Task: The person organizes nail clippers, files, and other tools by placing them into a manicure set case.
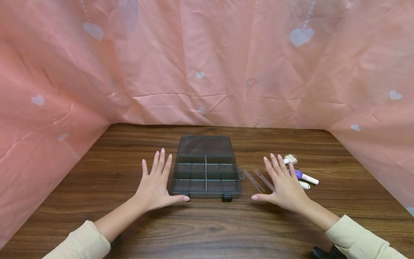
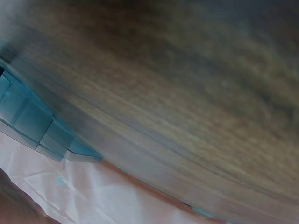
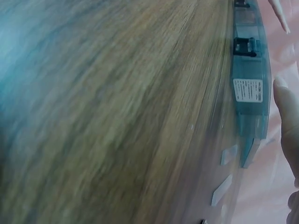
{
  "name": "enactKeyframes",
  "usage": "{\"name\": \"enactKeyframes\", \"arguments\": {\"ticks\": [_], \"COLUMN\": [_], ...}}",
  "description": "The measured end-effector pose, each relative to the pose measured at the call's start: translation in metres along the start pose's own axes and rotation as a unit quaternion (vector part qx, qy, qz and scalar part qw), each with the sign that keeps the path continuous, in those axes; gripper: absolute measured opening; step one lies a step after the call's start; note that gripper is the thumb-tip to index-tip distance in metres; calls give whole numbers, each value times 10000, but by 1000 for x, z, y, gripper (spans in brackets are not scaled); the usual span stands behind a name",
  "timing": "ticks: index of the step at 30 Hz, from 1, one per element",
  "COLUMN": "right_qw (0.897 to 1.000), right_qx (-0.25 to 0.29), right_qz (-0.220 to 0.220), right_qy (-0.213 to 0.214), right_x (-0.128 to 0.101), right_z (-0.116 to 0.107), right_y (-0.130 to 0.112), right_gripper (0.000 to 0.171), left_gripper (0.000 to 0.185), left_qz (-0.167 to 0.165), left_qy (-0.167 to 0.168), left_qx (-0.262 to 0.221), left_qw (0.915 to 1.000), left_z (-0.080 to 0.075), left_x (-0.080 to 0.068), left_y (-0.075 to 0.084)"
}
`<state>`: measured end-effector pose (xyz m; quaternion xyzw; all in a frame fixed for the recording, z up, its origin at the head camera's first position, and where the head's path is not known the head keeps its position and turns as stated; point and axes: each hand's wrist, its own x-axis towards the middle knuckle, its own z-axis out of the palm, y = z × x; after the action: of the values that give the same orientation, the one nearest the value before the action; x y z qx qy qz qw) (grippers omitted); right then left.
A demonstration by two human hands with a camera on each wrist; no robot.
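A dark translucent compartment box (image 1: 207, 195) lies on the table with its lid (image 1: 206, 145) folded back. Thin dividers split its inside, and black latches sit on the front edge. To the left, my left hand (image 1: 153, 187) is spread with straight fingers, its thumb overlapping the near left latch in the head view. My right hand (image 1: 286, 187) is spread likewise to the right, holding nothing, over several small things. Two clear plastic strips (image 1: 254, 181) lie between that hand and the box. From the right wrist, the box's white label (image 3: 248, 90) and my thumb (image 3: 288, 121) show.
Partly behind my right hand lie a purple bottle with a white cap (image 1: 310, 178), a white oblong piece (image 1: 304, 185) and a small beige bottle (image 1: 291, 158). Pink curtains (image 1: 207, 64) with hearts close off the wooden table (image 1: 207, 230) at back and sides.
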<state>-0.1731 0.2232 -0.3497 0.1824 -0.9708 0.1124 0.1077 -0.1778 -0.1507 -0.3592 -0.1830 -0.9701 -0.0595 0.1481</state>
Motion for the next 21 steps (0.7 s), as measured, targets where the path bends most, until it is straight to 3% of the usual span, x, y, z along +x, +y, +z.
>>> {"name": "enactKeyframes", "arguments": {"ticks": [6,12,17,21], "right_qw": [9972,9845,9775,9770], "right_qx": [560,1168,1234,1107], "right_qz": [-100,-494,-736,-662], "right_qy": [480,1211,1545,1696], "right_x": [-1,-5,-8,-11], "right_z": [0,3,5,5], "right_y": [10,27,43,55], "right_gripper": [108,85,77,73], "left_gripper": [130,130,129,128], "left_qz": [102,200,239,241], "left_qy": [-186,-407,-449,-570], "left_qx": [-329,-576,-719,-849], "left_qw": [9992,9973,9961,9945], "left_z": [4,12,19,21], "left_x": [4,10,14,17], "left_y": [1,0,-2,-3]}}
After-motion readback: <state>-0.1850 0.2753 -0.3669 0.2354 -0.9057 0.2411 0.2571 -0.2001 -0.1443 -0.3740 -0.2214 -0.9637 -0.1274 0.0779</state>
